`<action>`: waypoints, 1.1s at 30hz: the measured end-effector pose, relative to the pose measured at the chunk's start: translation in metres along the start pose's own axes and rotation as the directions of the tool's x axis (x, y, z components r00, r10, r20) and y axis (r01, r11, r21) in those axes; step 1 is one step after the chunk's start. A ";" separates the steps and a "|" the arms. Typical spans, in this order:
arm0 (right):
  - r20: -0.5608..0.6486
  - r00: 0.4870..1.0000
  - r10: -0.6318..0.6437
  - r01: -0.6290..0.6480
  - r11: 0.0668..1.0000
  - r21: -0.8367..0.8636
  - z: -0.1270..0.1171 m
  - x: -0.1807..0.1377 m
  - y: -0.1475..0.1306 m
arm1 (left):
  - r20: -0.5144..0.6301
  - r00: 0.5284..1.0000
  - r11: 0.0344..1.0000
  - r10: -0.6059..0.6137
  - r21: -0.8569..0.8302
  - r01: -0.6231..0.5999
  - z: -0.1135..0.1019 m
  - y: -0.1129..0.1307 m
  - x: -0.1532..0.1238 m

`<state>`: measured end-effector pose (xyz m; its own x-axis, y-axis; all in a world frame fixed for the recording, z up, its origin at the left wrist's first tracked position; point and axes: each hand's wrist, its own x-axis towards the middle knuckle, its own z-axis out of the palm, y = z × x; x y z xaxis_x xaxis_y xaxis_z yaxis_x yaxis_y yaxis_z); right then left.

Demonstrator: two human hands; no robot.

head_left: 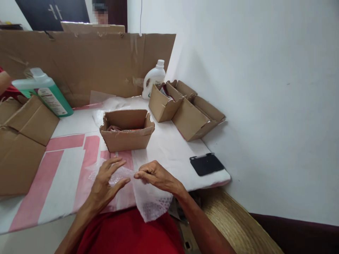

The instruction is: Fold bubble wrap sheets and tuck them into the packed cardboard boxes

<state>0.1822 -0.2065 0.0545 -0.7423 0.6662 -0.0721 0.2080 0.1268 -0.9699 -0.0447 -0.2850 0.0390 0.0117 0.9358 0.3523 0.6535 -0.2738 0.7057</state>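
Observation:
A sheet of clear bubble wrap (153,204) lies over the table's front edge, one corner drooping toward my lap. My right hand (155,174) pinches it, thumb pressed to the curled fingers. Over the sheet's left part, my left hand (108,178) is spread, with thumb and fingers apart. Just beyond both hands stands a small open cardboard box (127,140) with reddish-brown items inside, only partly visible above its front wall.
Two more open cardboard boxes (189,118) stand at the right, before a white jug (155,79). A black flat case (206,164) lies near the right corner. At left are a large carton (21,158) and a green liquid bottle (49,93). Behind rises a cardboard partition (87,67); a person sits beyond.

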 end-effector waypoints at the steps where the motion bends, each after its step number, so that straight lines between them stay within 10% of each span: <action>1: 0.003 1.000 -0.015 0.015 1.000 -0.022 -0.001 -0.001 -0.002 | 0.059 0.996 0.997 0.065 0.032 -0.067 0.004 -0.002 0.005; 8: -0.061 0.998 -0.006 0.002 0.998 -0.059 -0.014 -0.013 -0.002 | 0.251 0.967 0.997 0.042 0.050 -0.057 0.012 -0.023 0.011; 14: -0.122 0.990 -0.071 0.061 0.995 -0.081 -0.039 -0.025 -0.002 | 0.200 0.980 0.989 0.010 0.143 -0.040 -0.011 -0.053 0.009; 18: -0.278 0.960 0.022 -0.040 0.997 -0.059 -0.053 -0.038 0.001 | 0.180 0.965 0.981 -0.190 0.065 0.181 -0.058 -0.050 0.007; 24: -0.382 0.915 0.128 -0.032 0.968 0.248 -0.058 -0.040 0.017 | 0.186 0.822 0.838 -0.538 0.014 0.545 -0.116 -0.035 0.007; 33: -0.563 0.820 0.104 -0.138 0.990 -0.019 -0.045 0.027 0.073 | 0.024 0.776 0.776 -0.630 -0.015 0.631 -0.056 -0.095 0.022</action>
<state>0.2057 -0.1459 -0.0081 -0.2278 0.9733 -0.0287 0.3207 0.0471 -0.9460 -0.1487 -0.2506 0.0145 -0.3846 0.9041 -0.1864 0.5031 0.3746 0.7788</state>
